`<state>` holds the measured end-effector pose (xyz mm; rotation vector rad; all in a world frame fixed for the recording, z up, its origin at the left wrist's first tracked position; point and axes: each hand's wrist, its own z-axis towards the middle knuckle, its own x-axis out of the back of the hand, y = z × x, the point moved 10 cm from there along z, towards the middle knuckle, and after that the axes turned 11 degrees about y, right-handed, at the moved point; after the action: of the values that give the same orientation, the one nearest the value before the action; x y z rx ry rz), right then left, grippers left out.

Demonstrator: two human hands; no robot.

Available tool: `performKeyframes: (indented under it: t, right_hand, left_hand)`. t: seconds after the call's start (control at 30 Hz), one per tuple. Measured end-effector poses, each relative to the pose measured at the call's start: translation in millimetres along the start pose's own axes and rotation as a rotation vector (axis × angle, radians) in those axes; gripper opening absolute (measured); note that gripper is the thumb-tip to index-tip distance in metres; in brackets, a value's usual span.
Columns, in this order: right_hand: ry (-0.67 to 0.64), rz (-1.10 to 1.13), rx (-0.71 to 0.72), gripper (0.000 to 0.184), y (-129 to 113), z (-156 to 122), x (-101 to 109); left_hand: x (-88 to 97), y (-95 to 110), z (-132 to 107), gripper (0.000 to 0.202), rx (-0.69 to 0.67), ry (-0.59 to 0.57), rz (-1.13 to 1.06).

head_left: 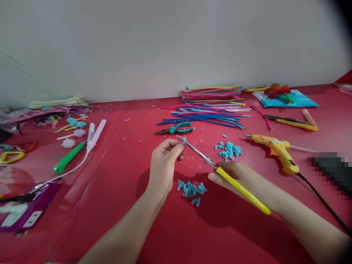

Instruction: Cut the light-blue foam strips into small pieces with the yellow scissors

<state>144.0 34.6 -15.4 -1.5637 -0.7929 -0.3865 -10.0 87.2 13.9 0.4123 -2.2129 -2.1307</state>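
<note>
My left hand (166, 157) is closed in a pinch on a short piece of light blue pipe cleaner (184, 142), mostly hidden by the thumb and fingers. My right hand (233, 174) grips a pair of scissors with yellow handles (242, 190). Their blades reach up and left, the tips beside the pinched piece at my left fingertips. Below the scissors lies a pile of short, straight-cut blue pieces (190, 189). To the right of the blades is another pile of blue pieces (230, 150), some with tapered ends. Teal-handled pliers (176, 128) lie just beyond my left hand.
Bundles of coloured pipe cleaners (211, 95) lie along the wall. On the right are a yellow glue gun (275, 148) with its black cord and a utility knife (291, 123). Leftward lie a green-handled tool (70, 157), a pink corded tool (96, 135) and a purple box (41, 207).
</note>
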Motion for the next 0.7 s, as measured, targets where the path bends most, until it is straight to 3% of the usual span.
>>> performKeyframes:
  t: [0.7]
  right_hand:
    - [0.063,-0.061,-0.048,0.042,-0.1,0.5,2.9]
  left_hand:
    - [1.8,-5.7,1.0,0.007,0.036,0.022,-0.012]
